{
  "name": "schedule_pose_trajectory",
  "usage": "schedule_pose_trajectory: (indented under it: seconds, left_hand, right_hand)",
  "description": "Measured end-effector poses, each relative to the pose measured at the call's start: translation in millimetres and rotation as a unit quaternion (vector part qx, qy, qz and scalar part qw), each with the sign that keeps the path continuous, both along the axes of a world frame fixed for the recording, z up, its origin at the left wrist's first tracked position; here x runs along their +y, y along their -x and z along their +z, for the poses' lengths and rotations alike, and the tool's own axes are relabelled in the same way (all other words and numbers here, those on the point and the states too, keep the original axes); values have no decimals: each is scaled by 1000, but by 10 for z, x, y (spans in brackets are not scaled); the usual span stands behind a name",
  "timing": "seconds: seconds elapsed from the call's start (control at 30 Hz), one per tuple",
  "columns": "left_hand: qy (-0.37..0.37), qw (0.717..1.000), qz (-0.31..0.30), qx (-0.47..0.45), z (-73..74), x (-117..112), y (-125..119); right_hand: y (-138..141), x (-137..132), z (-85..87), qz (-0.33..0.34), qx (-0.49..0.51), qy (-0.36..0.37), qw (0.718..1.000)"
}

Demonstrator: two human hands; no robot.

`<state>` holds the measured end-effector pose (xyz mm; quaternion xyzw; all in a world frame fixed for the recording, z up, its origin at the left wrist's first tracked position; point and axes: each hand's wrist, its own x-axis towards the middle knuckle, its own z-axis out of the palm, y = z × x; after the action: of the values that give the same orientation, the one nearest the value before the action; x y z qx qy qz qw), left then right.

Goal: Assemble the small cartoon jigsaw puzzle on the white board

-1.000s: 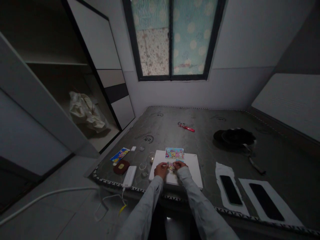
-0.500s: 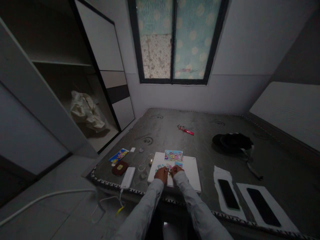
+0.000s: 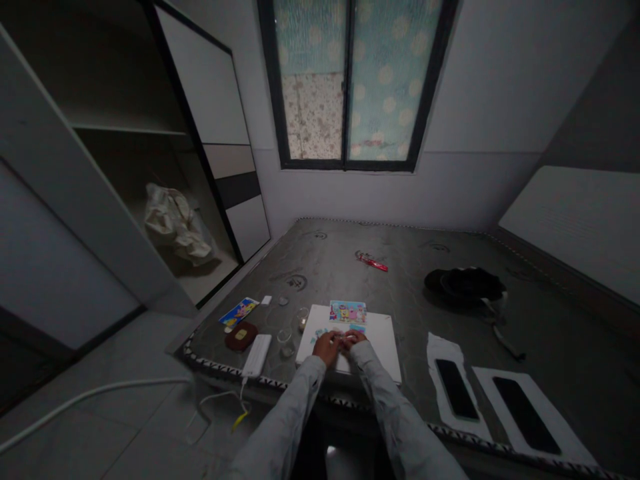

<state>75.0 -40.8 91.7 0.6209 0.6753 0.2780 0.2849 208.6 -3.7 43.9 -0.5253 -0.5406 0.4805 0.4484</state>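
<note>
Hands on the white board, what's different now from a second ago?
The left hand and right hand have closed together over the small colourful pieces on the white board, hiding most of them; what they grip is too small to tell. The cartoon card, power bank and both phones stayed put.

Both arms wear long, pale grey sleeves of plain, loosely creased cloth, reaching to the wrists. Left hand [image 3: 327,346] and right hand [image 3: 353,339] are bare, without gloves; rings or watch cannot be made out
</note>
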Motion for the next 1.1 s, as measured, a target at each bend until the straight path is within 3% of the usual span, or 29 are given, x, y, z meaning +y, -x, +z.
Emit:
schedule_pose_trajectory:
  seconds: [0.23,0.57,0.8,0.97,1.1]
  left_hand:
    - [23,994,-9,105,0,48,2]
    - [57,985,-30,161,101,11,157]
    - [26,983,-40,178,74,-60,217]
    - [11,969,-153,194,87,-34,25]
    - [22,949,-207,238,147,12,-100]
  right_hand:
    - [-35,11,19,-35,-74,7,997]
    - [-120,-48,33,-42,-225,-31,973]
    - [-706,-138,12,-44,-261,-99,959]
    - [-1166,-426,-60,-66,-300,-143,941]
    - [-1272,-908,-346,-70,-338,-199,917]
